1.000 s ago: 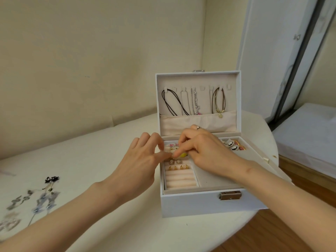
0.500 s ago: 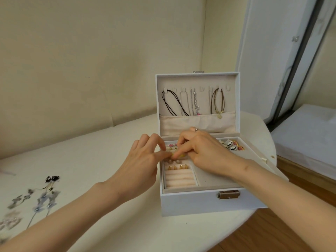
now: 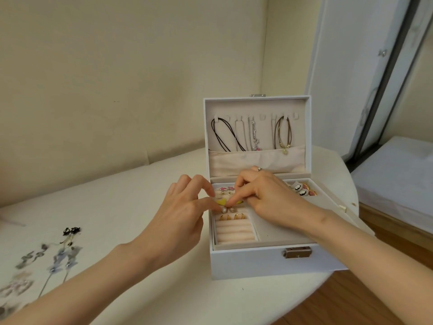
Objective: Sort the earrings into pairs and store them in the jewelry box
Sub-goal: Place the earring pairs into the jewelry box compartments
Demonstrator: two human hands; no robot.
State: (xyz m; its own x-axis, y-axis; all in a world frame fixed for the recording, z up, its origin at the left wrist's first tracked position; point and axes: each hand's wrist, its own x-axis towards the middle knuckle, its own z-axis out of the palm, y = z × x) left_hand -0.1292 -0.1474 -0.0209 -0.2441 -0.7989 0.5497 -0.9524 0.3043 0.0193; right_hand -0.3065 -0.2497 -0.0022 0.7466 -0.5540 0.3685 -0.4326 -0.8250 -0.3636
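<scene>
Your two hands meet over the back left part of the open jewelry box [image 3: 269, 261], above its padded ring rolls. The yellow earring [image 3: 220, 202] lies right between your fingertips. Your left hand [image 3: 180, 216] reaches in from the box's left side, its thumb tip touching the earring's left edge and its forefinger curled over just above. Whether that closes into a pinch, I cannot tell. Your right hand [image 3: 264, 198] comes from the other side with the fingers curled and the forefinger tip down on the yellow piece. The thumb is hidden underneath, so I cannot tell whether you grip it or only press.

Just behind your fingertips sit the pink earrings [image 3: 226, 189]. Just in front lie the small clear studs [image 3: 228, 209], and nearer you the gold hoops [image 3: 232, 216]. The far right compartment holds the oval earrings [image 3: 302, 190]. The unsorted earrings [image 3: 63, 254] lie well apart on the table [image 3: 140, 289], off to your left.

Against a second ago, both hands have stayed in nearly the same spot at the same row. A little more yellow shows between your fingertips than half a second ago.
</scene>
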